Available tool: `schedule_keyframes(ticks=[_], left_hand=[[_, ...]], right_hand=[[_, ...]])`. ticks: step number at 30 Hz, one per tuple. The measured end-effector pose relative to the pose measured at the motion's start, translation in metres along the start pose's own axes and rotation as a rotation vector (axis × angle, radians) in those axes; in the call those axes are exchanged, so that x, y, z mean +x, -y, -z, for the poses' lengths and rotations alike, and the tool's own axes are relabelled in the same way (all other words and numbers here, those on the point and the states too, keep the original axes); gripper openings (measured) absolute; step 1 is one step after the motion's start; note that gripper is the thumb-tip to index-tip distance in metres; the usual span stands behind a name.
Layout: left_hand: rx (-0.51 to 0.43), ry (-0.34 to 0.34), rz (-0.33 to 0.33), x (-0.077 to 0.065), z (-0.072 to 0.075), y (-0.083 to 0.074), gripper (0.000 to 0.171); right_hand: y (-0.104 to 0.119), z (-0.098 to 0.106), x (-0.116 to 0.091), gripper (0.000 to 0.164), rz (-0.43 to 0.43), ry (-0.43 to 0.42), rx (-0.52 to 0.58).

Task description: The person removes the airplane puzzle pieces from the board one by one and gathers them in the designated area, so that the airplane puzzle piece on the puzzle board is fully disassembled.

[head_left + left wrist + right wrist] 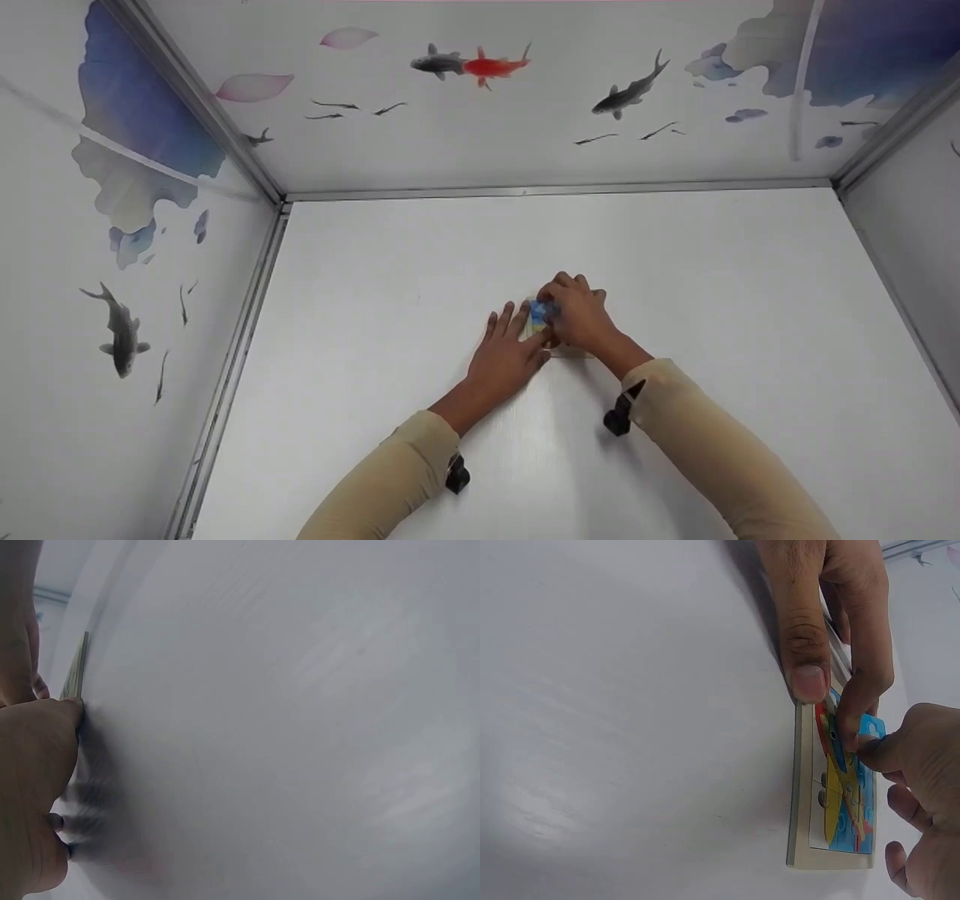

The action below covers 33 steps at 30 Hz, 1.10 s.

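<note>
The puzzle board (802,836) lies on the tabletop (375,315) and carries puzzle pieces (831,817), with the left hand (504,361) at its left side, the right hand (583,316) over its right part, and the back panel (487,142) behind the tabletop's far edge.

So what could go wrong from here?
The blue piece the right hand appears to pinch might not sit flush in the puzzle. The left hand crowds the same spot and could get in the way. Its thumb is at the tray's edge; if that eases off, the tray might slide.

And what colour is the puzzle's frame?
The puzzle's frame is pale beige; clearest in right wrist view.
</note>
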<state>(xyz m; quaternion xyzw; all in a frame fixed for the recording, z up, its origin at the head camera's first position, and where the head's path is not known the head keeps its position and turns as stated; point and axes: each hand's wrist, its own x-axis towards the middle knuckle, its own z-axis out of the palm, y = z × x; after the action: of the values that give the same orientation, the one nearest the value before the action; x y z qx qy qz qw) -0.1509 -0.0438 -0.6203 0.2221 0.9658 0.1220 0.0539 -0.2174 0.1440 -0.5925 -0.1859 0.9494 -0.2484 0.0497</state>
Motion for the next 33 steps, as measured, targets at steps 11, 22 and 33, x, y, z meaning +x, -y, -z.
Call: schedule_keyframes(ticks=[11, 22, 33], left_hand=[[0.060, -0.001, -0.009, 0.005, -0.001, 0.000, 0.051], [0.046, 0.014, 0.007, 0.003, 0.002, 0.001, 0.052], [-0.006, 0.018, 0.015, 0.001, 0.000, 0.001, 0.052]], right_hand=[[-0.006, 0.005, -0.004, 0.045, 0.159, -0.026, -0.271], [-0.019, 0.016, -0.008, 0.033, 0.141, -0.057, -0.195], [-0.063, 0.036, -0.033, 0.029, 0.015, -0.025, -0.111]])
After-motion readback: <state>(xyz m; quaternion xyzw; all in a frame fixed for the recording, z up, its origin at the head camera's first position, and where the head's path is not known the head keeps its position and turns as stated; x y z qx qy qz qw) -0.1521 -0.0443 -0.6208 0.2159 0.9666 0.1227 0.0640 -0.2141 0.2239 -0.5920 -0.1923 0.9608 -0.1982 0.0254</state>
